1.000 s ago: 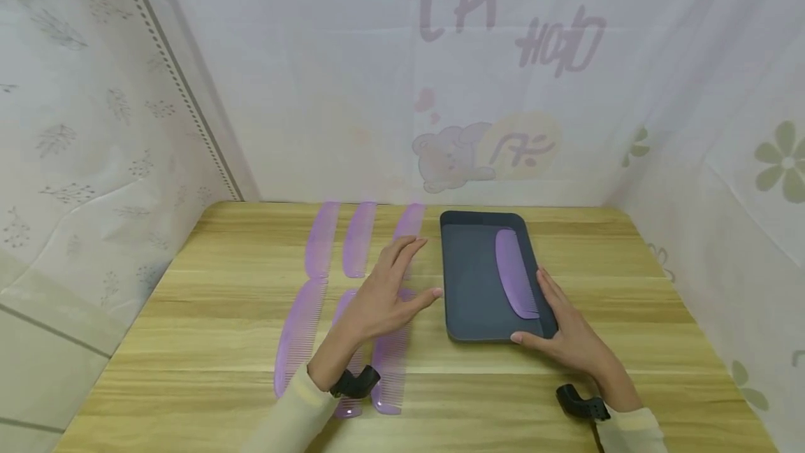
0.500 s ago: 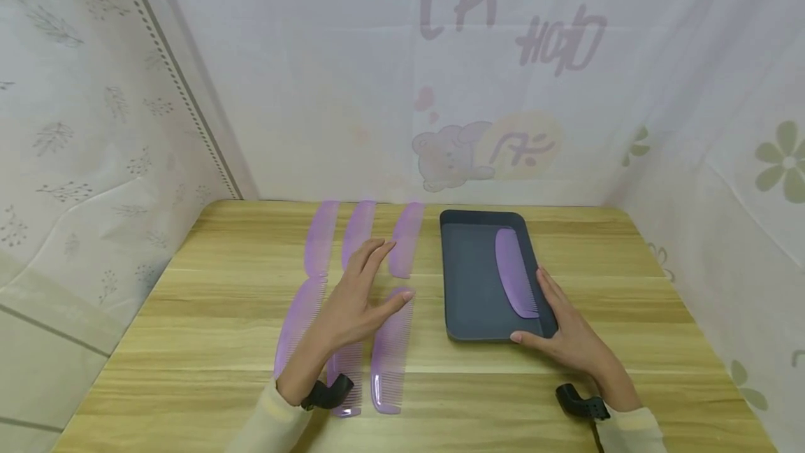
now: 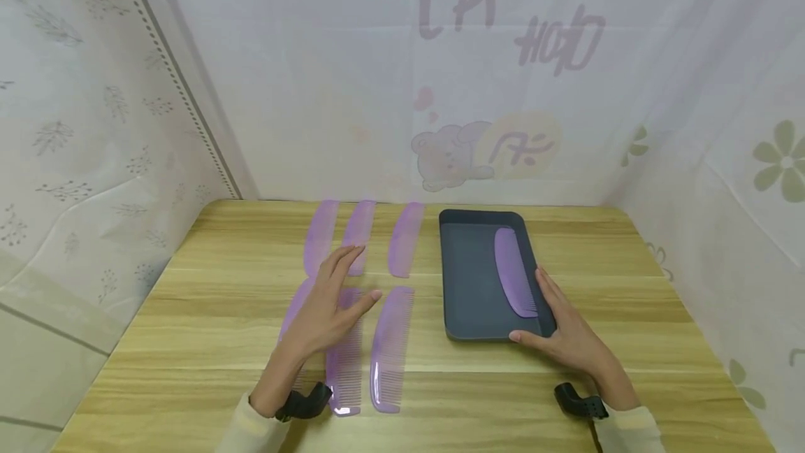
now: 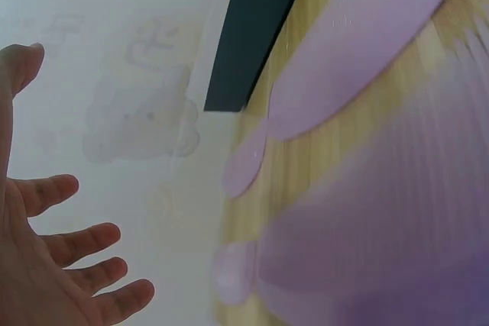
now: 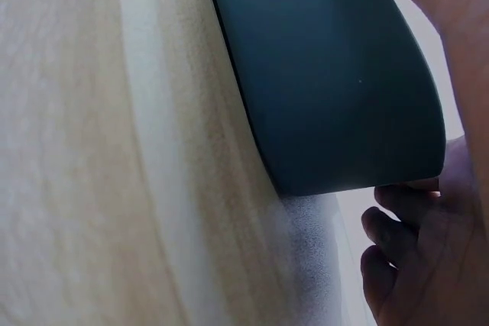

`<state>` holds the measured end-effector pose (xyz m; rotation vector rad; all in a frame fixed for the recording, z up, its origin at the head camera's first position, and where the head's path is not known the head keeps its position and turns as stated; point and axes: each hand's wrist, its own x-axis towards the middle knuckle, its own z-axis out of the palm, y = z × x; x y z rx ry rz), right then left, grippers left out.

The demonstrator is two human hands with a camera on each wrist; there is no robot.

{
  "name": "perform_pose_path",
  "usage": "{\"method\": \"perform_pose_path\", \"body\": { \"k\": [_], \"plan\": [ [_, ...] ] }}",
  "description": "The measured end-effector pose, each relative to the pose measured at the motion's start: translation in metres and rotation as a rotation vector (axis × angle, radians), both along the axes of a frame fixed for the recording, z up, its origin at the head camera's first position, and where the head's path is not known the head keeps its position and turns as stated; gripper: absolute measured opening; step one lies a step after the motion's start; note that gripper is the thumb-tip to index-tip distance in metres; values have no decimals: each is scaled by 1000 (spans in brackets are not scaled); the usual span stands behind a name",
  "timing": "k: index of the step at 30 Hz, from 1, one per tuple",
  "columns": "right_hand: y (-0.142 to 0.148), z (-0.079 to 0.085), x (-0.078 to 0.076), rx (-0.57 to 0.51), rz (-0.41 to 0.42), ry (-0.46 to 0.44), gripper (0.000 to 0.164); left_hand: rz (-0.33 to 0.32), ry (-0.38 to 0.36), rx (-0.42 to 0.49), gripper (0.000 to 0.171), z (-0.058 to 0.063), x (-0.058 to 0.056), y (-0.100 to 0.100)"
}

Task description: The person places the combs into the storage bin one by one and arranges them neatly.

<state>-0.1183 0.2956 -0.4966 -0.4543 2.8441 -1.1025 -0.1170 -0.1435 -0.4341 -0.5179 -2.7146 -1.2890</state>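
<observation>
My left hand (image 3: 327, 313) hovers with spread fingers over purple combs on the table, holding nothing. Beneath it are the front-left comb (image 3: 295, 305), partly hidden, and the front-middle comb (image 3: 343, 379). To its right lies the front-right comb (image 3: 391, 351). In the left wrist view, the same hand (image 4: 38, 265) has its fingers apart, clear of the combs. My right hand (image 3: 569, 331) holds the dark grey tray (image 3: 468, 292) at its near right corner, thumb on the front edge, fingers along the right side. Inside the tray, one purple comb (image 3: 514, 275) lies along the right.
Behind the front row lie a back-left comb (image 3: 319, 236), a back-middle comb (image 3: 358, 229) and a back-right comb (image 3: 405, 240). All rest on a wooden table (image 3: 189, 320). A printed curtain (image 3: 327, 89) hangs along the table's back edge.
My left hand has moved left, away from the tray and across the combs, uncovering the back-right and front-right ones. The right hand, tray and combs have stayed in place.
</observation>
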Motion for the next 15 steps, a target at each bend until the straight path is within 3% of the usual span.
{"method": "perform_pose_path", "body": {
  "k": [5, 15],
  "plan": [
    [-1, 1, 0, 10, -1, -2, 124, 55, -27, 37, 77, -4, 4, -22],
    [-1, 3, 1, 16, -9, -2, 124, 216, -152, 132, 78, -15, 13, -64]
  ]
}}
